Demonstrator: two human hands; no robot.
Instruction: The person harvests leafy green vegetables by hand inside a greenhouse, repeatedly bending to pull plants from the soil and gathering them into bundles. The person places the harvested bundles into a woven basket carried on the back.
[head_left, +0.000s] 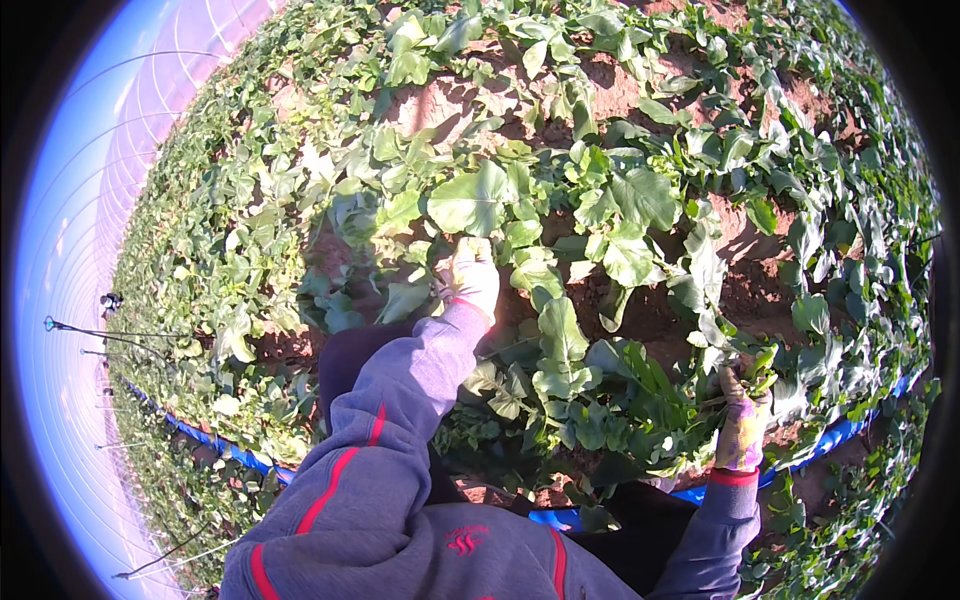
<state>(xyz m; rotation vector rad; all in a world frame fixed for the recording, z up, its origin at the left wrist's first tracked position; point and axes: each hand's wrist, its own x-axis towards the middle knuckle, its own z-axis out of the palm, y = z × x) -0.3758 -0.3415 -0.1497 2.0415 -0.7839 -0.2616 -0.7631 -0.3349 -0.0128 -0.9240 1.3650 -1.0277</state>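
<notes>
My left hand (474, 277), in a pale glove washed out by sunlight, reaches in among broad-leaved green plants. Its fingers are curled and partly lost in glare and foliage, so whether they grip a stem cannot be made out. A large lobed leaf (471, 201) lies just beyond it. To the right, my right hand (741, 429) wears a yellow and pink patterned glove. It is closed around a bunch of leafy greens (757, 371), whose stems stick up past the fingers. More leaves (564, 352) grow between both hands.
Dense leafy crop covers the ground, with reddish soil (435, 105) showing between rows. A blue strip (832, 439) runs across the ground near my body. At the left rise a thin stake (112, 331) and the hoops (142, 112) of a plastic-covered tunnel.
</notes>
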